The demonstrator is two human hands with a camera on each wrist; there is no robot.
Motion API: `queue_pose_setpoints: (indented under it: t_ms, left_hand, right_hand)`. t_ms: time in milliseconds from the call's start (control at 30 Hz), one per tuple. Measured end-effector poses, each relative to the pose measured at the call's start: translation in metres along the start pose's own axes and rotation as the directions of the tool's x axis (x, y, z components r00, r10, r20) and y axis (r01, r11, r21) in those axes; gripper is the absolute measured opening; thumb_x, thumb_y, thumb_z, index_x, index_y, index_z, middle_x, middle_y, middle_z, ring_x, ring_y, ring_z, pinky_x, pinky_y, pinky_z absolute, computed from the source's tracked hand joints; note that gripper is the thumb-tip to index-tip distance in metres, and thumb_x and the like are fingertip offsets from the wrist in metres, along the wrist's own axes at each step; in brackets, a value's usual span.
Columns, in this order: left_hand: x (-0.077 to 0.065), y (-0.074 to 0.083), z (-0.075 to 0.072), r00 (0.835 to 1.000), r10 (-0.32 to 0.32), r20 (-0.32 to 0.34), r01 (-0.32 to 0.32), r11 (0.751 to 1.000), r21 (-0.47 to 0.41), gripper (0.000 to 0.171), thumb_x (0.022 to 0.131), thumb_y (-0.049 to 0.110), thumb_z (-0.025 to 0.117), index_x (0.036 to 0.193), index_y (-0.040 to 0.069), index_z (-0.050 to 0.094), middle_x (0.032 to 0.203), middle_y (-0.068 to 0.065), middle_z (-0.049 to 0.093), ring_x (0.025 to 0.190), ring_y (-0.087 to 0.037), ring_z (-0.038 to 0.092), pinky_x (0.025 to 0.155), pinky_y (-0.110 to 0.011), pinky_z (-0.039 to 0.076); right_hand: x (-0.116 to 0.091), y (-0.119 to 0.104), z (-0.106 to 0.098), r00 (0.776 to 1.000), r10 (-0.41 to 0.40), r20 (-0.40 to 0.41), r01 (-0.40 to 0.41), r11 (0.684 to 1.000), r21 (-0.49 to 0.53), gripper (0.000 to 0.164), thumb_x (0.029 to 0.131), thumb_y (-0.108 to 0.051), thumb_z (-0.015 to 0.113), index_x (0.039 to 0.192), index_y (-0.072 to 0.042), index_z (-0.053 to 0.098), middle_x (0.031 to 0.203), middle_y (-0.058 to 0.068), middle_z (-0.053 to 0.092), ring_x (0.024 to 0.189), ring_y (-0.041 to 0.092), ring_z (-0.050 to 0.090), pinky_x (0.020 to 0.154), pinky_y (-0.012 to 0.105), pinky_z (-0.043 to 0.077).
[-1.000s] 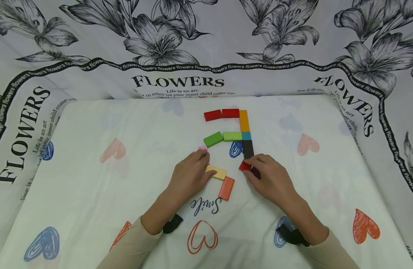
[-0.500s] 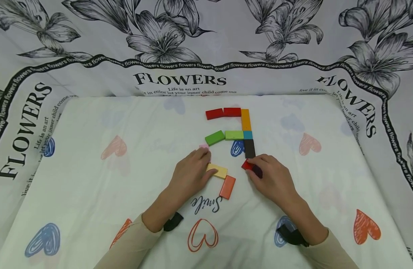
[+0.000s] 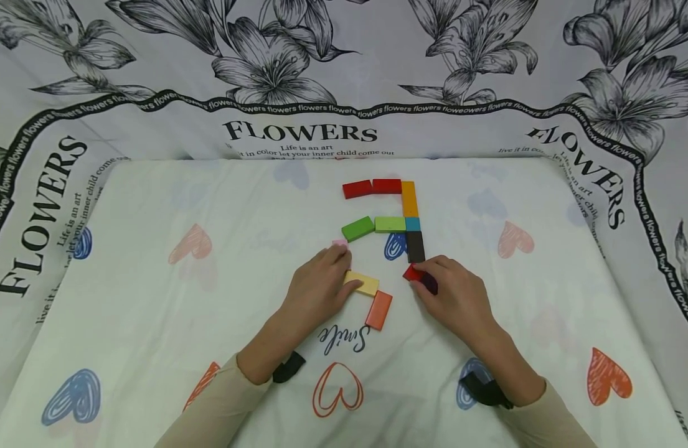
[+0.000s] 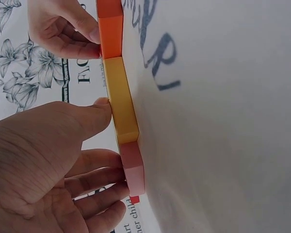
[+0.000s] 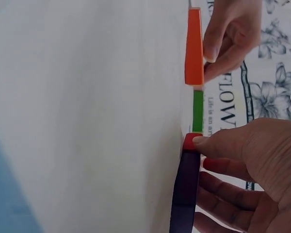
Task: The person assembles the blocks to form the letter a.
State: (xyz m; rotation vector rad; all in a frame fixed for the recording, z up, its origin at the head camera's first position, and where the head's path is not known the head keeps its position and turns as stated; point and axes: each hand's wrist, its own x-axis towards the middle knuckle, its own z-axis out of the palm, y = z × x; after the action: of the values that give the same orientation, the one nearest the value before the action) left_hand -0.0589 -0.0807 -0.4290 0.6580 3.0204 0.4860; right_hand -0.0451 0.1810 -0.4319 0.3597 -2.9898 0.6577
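Observation:
My left hand [image 3: 318, 280] rests beside a pink block [image 3: 339, 243] and a pale yellow block [image 3: 363, 283]. Its thumb touches the yellow one and its loosely bent fingers lie against the pink one, as the left wrist view shows. An orange block [image 3: 379, 310] meets the yellow block's right end. My right hand [image 3: 458, 292] pinches a small red block [image 3: 409, 272] between thumb and index finger. Touching that red block is a dark purple block [image 5: 185, 179], with the other fingers along its far side. The right hand partly hides both in the head view.
Beyond the hands, a black block [image 3: 415, 247], a blue block [image 3: 412, 224] and a yellow-orange block [image 3: 409, 199] form a column. Two green blocks [image 3: 390, 224] and two red blocks [image 3: 386, 186] branch left from it. A white heart-printed cloth [image 3: 125, 311] lies beneath.
The whole scene shifts slightly in the head view. The small red block and right hand sit a touch farther right of the orange block than a second ago; the left hand keeps its place.

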Motion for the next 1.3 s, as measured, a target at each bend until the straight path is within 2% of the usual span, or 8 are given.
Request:
queue_pose_setpoints:
  t_ms: [433,900,1300]
  left_hand:
    - [0.0013,-0.0007,-0.0008,1.000,-0.009,0.012,0.009,1.000,-0.001,0.055,0.094,0.037,0.080,0.137,0.005,0.068,0.149,-0.010,0.063,0.131,-0.026,0.065,0.104,-0.037,0.060]
    - [0.0012,-0.0007,-0.0001,1.000,-0.007,0.012,0.007,1.000,-0.007,0.053,0.094,0.038,0.080,0.135,0.006,0.069,0.148,-0.010,0.063,0.130,-0.025,0.065,0.104,-0.036,0.061]
    - [0.0021,-0.0008,0.0010,1.000,-0.002,0.010,0.002,1.000,0.004,0.053,0.094,0.038,0.080,0.135,0.006,0.068,0.148,-0.010,0.063,0.130,-0.025,0.065,0.104,-0.036,0.060]
  right_hand:
    - [-0.0024,-0.0016,-0.0028,1.000,0.017,0.013,-0.016,1.000,-0.023,0.036,0.090,-0.022,0.085,0.122,-0.009,0.080,0.114,0.011,0.078,0.099,0.030,0.075,0.078,0.046,0.066]
    - [-0.0020,-0.0016,-0.0027,0.998,0.036,0.048,-0.038,0.999,0.035,0.036,0.090,-0.017,0.085,0.122,-0.004,0.079,0.113,0.014,0.078,0.098,0.031,0.075,0.083,0.046,0.066]
    - [-0.0022,0.0003,-0.0048,0.999,0.022,0.028,-0.023,0.999,0.038,0.035,0.090,-0.017,0.085,0.121,-0.003,0.079,0.113,0.015,0.078,0.099,0.032,0.075,0.084,0.047,0.066]
